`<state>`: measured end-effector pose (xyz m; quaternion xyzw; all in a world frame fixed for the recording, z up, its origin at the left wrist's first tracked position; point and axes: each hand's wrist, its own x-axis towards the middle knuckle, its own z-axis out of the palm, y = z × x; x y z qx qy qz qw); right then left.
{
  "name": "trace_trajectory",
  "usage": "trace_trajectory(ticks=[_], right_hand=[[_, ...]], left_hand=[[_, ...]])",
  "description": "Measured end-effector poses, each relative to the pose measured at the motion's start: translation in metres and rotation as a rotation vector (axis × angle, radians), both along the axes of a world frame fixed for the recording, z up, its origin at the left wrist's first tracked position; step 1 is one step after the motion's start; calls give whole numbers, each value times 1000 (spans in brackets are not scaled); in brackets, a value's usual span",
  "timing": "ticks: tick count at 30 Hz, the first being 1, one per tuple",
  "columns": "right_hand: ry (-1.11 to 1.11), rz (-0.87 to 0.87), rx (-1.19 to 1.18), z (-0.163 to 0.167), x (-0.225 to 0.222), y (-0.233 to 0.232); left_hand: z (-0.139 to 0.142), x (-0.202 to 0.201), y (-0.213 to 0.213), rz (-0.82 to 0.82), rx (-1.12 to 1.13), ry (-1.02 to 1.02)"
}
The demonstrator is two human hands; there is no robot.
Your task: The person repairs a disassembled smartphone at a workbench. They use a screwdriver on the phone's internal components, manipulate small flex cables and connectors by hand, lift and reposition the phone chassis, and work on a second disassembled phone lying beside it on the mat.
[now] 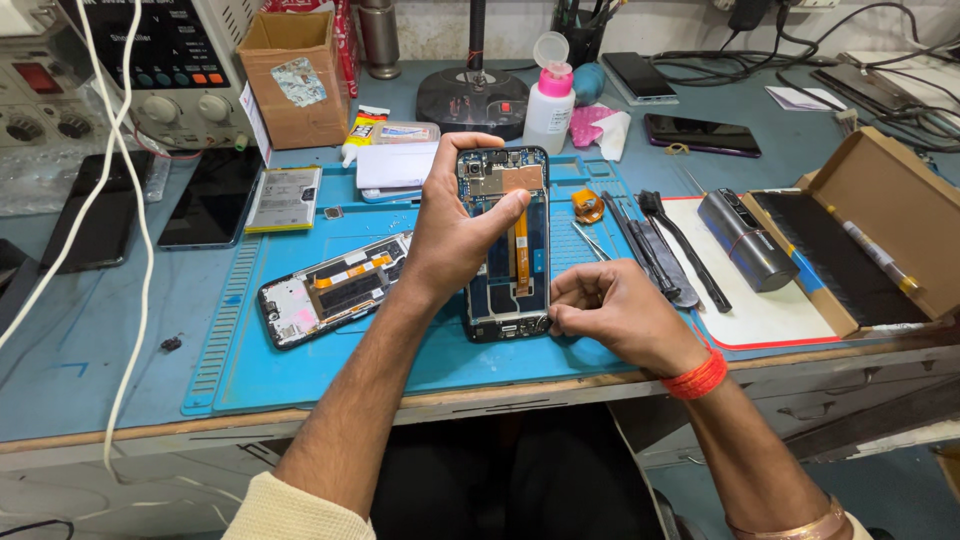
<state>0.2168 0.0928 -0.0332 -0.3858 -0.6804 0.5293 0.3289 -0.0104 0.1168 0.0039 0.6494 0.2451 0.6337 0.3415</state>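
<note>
An opened phone [512,240] without its back cover stands tilted on the blue work mat [330,370], its circuit board and orange flex cable showing. My left hand [455,225] grips its upper part, thumb pressed on the board. At the phone's lower right corner my right hand [612,312] has its fingers curled, pinching close to the bottom edge; whether it holds a small tool I cannot tell. A second opened phone [335,288] lies flat on the mat, left of my left forearm.
Tweezers and black pry tools [660,250] lie right of the phone, beside a grey cylinder [745,240] and an open cardboard box [880,230]. A battery [285,198], dark phones [700,134], a pump bottle [550,95], a small carton [292,75] and a power supply [165,70] stand behind.
</note>
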Motion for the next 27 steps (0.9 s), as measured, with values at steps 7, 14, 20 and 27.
trace_trajectory(ticks=[7, 14, 20, 27], right_hand=[[-49, -53, 49, 7, -1, -7], [-47, -65, 71, 8, -4, -7], [-41, -84, 91, 6, -5, -6], [28, -117, 132, 10, -9, -5]], left_hand=[[1, 1, -2, 5, -47, 5], [1, 0, -1, -15, -41, -5], [1, 0, -1, -13, -27, -6], [-1, 0, 2, -15, -34, -4]])
